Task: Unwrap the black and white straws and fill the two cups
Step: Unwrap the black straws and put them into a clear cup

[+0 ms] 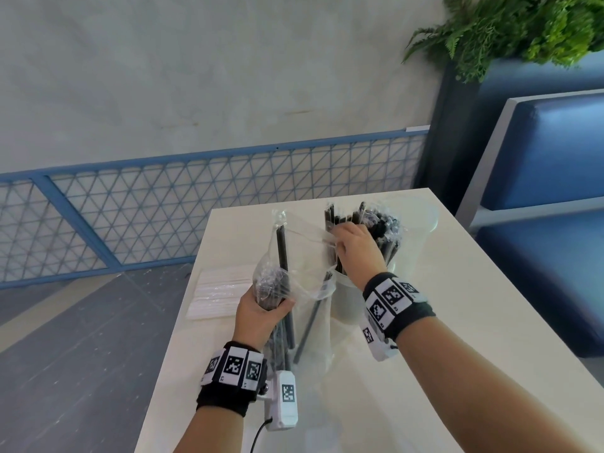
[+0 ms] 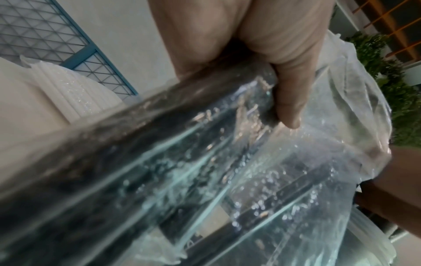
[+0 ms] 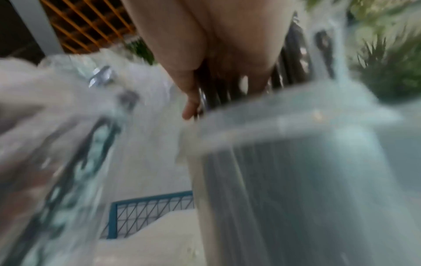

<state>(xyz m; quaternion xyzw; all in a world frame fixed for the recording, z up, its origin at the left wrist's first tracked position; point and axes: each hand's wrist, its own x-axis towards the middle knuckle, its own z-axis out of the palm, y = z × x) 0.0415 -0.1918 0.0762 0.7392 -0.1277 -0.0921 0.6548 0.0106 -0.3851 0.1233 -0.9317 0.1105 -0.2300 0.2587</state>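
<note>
My left hand (image 1: 273, 307) grips a clear plastic bag (image 1: 304, 256) holding a few black straws (image 1: 281, 250), upright over the white table (image 1: 457, 322). In the left wrist view my thumb (image 2: 289, 100) curls round that bag (image 2: 205, 162). My right hand (image 1: 353, 243) grips a bunch of black straws (image 1: 382, 230) standing in the near translucent cup (image 1: 346, 302); the bag's edge stretches up to it. The right wrist view is blurred, with fingers (image 3: 191, 100) on dark straws above the cup (image 3: 296, 180). A second translucent cup (image 1: 425, 214) stands behind.
A wrapped pack of white straws (image 1: 219, 292) lies at the table's left edge, also in the left wrist view as white straws (image 2: 75, 93). A blue mesh railing (image 1: 196, 207) runs beyond the table. A blue bench (image 1: 549, 158) and a plant (image 1: 523, 27) stand to the right.
</note>
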